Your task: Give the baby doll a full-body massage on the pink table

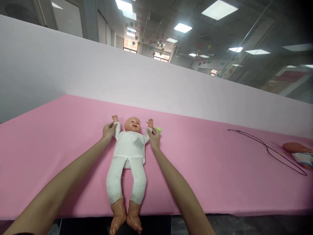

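A baby doll (130, 145) with a white cloth body lies on its back on the pink table cover (200, 176), its head toward the wall. Its bare feet reach past the near edge. My left hand (109, 130) pinches the white sleeve below the doll's raised fist on the left. On the other side my right hand (154, 138) grips the opposite sleeve, just under the doll's spread fingers. Both doll arms are held up beside its head. A small light-green object (159, 129) shows right beside my right hand; its kind is unclear.
Farther right lies a thin dark looped cord (266, 147). Beyond it, a second doll (297, 148) is cut off by the frame's edge. A white low wall (146, 81) with glass above runs along the back. Something black (93, 225) sits below the near edge.
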Available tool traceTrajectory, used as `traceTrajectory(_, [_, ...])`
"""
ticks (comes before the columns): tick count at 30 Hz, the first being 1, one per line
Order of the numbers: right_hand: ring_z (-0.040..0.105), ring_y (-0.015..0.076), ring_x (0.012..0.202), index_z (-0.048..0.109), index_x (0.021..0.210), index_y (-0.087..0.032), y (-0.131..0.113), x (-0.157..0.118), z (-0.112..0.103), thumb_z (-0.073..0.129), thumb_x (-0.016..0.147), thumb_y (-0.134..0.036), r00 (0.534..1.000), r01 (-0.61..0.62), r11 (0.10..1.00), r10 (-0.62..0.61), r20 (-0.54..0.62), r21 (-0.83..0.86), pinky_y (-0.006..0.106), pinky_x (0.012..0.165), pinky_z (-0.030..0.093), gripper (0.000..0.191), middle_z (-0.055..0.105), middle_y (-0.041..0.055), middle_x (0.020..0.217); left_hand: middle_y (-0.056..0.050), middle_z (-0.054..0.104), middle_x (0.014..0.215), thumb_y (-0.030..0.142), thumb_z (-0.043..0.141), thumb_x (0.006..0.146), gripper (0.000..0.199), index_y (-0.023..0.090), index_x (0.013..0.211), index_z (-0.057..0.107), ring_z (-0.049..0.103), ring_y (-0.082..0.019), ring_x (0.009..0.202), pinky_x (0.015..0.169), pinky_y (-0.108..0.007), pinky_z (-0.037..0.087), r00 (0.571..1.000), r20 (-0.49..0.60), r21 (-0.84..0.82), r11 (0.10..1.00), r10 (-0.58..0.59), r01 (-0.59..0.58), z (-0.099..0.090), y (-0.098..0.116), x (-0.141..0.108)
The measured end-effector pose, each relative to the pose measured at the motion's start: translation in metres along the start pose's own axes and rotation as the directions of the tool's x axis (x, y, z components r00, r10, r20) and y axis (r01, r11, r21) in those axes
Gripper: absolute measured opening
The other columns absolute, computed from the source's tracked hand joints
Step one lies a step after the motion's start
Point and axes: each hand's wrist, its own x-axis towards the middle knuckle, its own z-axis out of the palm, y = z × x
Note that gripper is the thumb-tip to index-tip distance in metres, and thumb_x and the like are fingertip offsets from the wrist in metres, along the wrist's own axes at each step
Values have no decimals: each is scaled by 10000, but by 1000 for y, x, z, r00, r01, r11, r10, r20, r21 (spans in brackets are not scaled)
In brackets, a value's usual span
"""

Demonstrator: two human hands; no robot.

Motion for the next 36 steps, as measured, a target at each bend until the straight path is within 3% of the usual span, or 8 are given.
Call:
traceTrajectory(7, [514, 179, 594, 460, 542, -247, 11, 16, 22, 709, 786, -391, 988, -136, 985, 143, 64, -105, 286, 544, 383, 377, 468, -34, 490, -19, 563, 469, 468, 846, 680, 409, 207, 506, 584, 598, -213, 580, 550, -300, 419, 976, 115, 175, 971, -186, 164, 14, 0, 23])
traceTrajectory(14, [694, 242, 807, 717, 934, -169, 4, -4, -22, 793, 714, -471, 969, -144, 989, 137, 205, 18, 334, 705, 547, 382, 775, 84, 907, -119, 793, 1067, 412, 908, 580, 488, 167, 985, 788, 726, -311, 988, 823, -374, 568, 951, 300, 20, 997, 68, -77, -37, 14, -11])
traceTrajectory(18, [706, 291, 1058, 728, 1138, -202, 0, -30, -66, 843, 737, -443, 886, 74, 997, -75, 458, 20, 427, 921, 565, 482, 769, 109, 1197, -92, 797, 1051, 378, 725, 850, 194, 218, 926, 803, 725, -305, 1008, 893, -410, 550, 770, 528, 169, 845, 357, -508, -78, 11, -44])
traceTrajectory(22, [672, 296, 1177, 747, 1132, -243, -2, -46, -89, 674, 934, -391, 693, 454, 886, -282, 664, -98, 497, 1069, 495, 257, 764, 99, 1214, -76, 800, 1129, 350, 602, 981, 213, 284, 1018, 801, 706, -280, 1153, 1049, -431, 470, 510, 749, 259, 522, 423, -813, -91, 10, -66])
traceTrajectory(25, [662, 302, 1200, 751, 1143, -255, -5, -47, -90, 583, 983, -371, 608, 586, 800, -327, 724, -130, 523, 1097, 471, 259, 767, 103, 1208, -80, 797, 1130, 343, 556, 1009, 242, 285, 1041, 789, 707, -270, 1140, 1046, -427, 464, 460, 808, 265, 471, 368, -841, -91, 12, -71])
traceTrajectory(29, [673, 296, 1171, 722, 1218, -248, -15, -35, -70, 654, 941, -417, 755, 426, 899, -293, 587, -100, 483, 1037, 518, 332, 747, 101, 1258, -75, 785, 1124, 408, 616, 959, 241, 257, 1065, 773, 714, -278, 1066, 942, -383, 528, 703, 592, 273, 722, 395, -636, -77, 16, -60])
traceTrajectory(32, [698, 282, 1073, 692, 1233, -198, -21, -12, -38, 782, 794, -434, 915, 185, 983, -172, 365, 0, 429, 926, 563, 507, 750, 118, 1216, -96, 782, 1148, 400, 809, 762, 678, 214, 1390, 633, 731, -290, 1014, 819, -356, 570, 899, 330, 109, 934, 289, -340, -47, 21, -36])
traceTrajectory(36, [717, 262, 883, 703, 1027, -158, -12, 14, 2, 777, 736, -437, 982, -109, 994, 104, 155, 25, 377, 774, 575, 409, 767, 96, 936, -108, 794, 939, 378, 826, 701, 485, 118, 1103, 748, 737, -251, 866, 712, -302, 538, 987, 158, 69, 997, 17, -28, -6, 20, -3])
